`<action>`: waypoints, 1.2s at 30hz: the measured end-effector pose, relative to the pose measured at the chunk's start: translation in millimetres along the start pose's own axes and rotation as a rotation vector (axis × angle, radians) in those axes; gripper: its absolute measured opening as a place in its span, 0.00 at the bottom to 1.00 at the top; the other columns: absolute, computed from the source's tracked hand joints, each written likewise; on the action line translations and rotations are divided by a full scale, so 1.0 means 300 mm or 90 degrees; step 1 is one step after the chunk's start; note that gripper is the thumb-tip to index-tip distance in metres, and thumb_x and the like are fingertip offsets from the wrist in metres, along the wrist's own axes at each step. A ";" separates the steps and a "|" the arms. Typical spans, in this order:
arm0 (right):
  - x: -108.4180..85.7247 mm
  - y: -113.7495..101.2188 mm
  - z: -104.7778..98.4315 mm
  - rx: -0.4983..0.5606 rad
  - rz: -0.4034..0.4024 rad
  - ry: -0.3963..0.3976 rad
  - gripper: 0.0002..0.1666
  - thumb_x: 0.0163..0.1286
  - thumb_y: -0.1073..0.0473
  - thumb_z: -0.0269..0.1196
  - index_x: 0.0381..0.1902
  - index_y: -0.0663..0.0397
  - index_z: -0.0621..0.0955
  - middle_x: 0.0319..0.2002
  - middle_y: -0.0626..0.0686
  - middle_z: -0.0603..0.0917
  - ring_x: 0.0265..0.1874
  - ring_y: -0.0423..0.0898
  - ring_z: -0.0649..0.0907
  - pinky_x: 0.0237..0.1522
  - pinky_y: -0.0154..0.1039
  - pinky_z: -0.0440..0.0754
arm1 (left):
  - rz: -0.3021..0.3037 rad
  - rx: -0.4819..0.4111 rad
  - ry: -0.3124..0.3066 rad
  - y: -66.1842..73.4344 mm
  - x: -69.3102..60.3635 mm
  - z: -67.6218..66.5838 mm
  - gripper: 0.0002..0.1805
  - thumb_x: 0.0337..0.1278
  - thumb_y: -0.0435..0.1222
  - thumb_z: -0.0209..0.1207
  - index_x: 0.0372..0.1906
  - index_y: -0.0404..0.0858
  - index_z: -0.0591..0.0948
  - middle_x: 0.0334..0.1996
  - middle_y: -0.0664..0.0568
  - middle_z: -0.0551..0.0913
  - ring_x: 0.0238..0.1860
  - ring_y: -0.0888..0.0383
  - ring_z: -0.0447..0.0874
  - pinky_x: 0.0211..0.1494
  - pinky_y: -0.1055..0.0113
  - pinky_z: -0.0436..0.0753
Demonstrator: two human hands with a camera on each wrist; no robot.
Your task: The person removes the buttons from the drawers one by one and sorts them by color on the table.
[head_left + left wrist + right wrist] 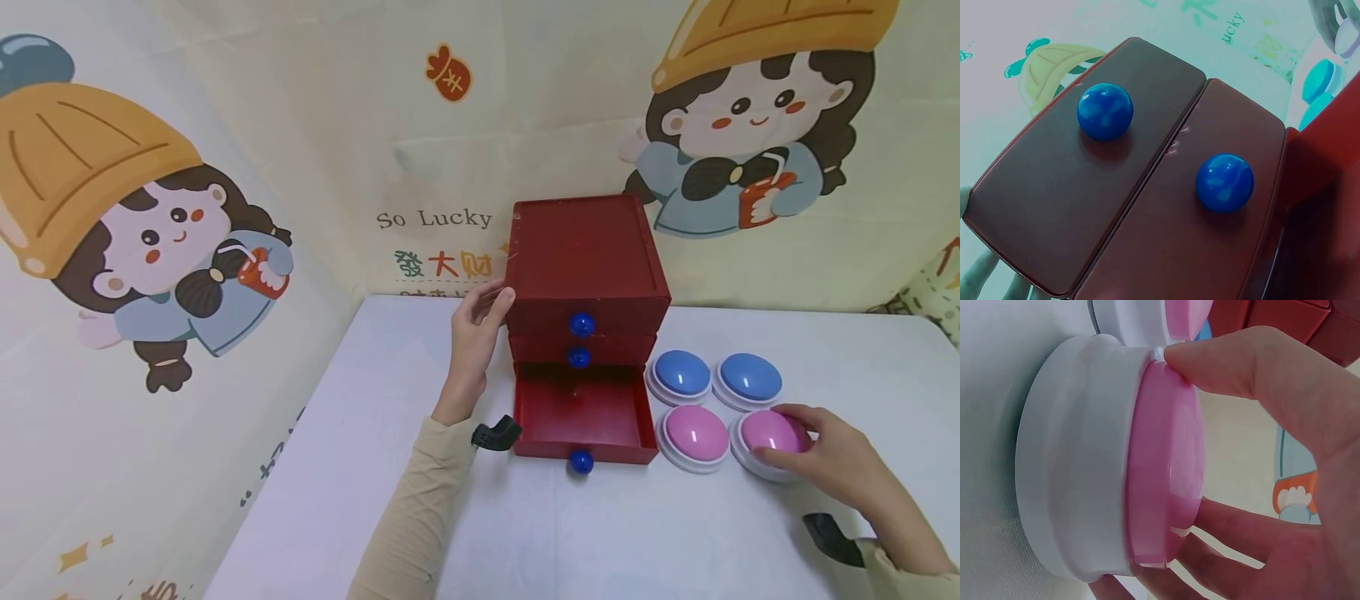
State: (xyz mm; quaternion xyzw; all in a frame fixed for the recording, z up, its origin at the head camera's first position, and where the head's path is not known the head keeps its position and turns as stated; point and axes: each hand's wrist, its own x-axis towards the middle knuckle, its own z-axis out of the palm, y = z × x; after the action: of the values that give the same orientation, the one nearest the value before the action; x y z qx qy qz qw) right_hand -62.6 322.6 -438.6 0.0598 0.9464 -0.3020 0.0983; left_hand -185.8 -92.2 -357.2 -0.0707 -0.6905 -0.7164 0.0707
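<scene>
A dark red drawer cabinet point(588, 250) stands at the back of the table. Its bottom drawer point(585, 412) is pulled out, with nothing visible inside, while the upper two are closed. Each drawer has a round blue knob point(1105, 112). My left hand point(474, 346) rests against the cabinet's left side, thumb by the upper front corner, fingers fairly straight. At the right, my right hand point(836, 454) holds a pink push button point(1169, 462) with a white base, thumb on one side and fingers on the other. That button sits on the table.
Beside the held button is another pink button point(697, 433). Two blue buttons point(682, 372) stand behind the pink ones, close to the cabinet's right side. A white cloth point(360, 500) covers the table. Behind it hangs a printed cartoon backdrop point(337, 125).
</scene>
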 end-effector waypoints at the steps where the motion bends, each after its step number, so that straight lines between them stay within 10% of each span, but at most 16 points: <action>1: 0.001 0.000 -0.001 0.002 0.003 -0.004 0.56 0.57 0.38 0.72 0.64 0.77 0.64 0.56 0.81 0.68 0.48 0.74 0.71 0.39 0.59 0.85 | 0.002 0.001 0.001 0.001 -0.001 0.000 0.22 0.64 0.49 0.62 0.60 0.45 0.79 0.57 0.51 0.80 0.58 0.56 0.78 0.60 0.60 0.81; 36: 0.010 0.020 -0.019 0.026 0.016 -0.071 0.56 0.64 0.37 0.67 0.68 0.78 0.59 0.61 0.81 0.63 0.53 0.77 0.68 0.45 0.61 0.84 | 0.005 0.002 0.002 -0.001 -0.003 0.002 0.22 0.65 0.49 0.62 0.60 0.47 0.79 0.57 0.53 0.80 0.58 0.56 0.78 0.60 0.59 0.80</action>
State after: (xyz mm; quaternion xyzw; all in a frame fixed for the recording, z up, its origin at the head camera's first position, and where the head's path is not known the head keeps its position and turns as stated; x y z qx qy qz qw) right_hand -65.4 330.9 -438.1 0.0565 0.9321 -0.3231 0.1533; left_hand -184.9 -91.5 -357.6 -0.0721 -0.6914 -0.7150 0.0749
